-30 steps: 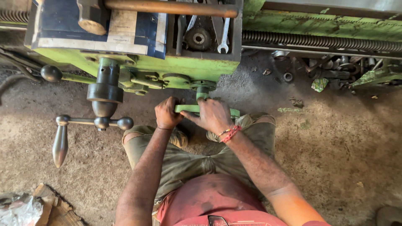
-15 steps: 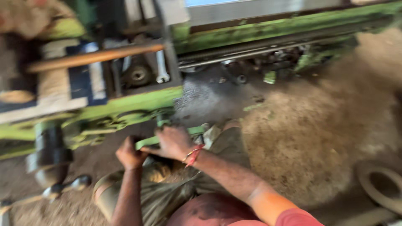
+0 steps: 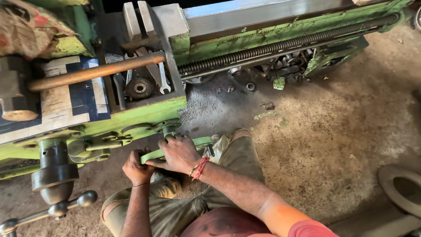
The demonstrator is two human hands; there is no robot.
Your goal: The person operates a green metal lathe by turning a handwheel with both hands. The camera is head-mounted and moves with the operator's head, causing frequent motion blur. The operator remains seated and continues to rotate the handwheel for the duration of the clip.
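Observation:
Both my hands grip a flat green lever (image 3: 199, 142) that juts out from the apron of a green lathe (image 3: 140, 115). My left hand (image 3: 137, 167) is closed around the lever's left end. My right hand (image 3: 179, 153), with a red thread at the wrist, lies over the lever's middle with fingers curled on it. My knees in olive trousers are bent just below the hands. Most of the lever is hidden under my hands.
A long leadscrew (image 3: 280, 44) runs along the lathe bed to the right. A wooden-handled hammer (image 3: 94, 72), spanners (image 3: 163, 79) and a round part lie on the carriage. A handwheel with ball handles (image 3: 57, 206) sticks out at lower left. Metal scraps (image 3: 280, 72) litter the dirt floor.
The view has swung right and tilted, showing more of the lathe bed and floor. Both hands stay on the green lever in much the same grip.

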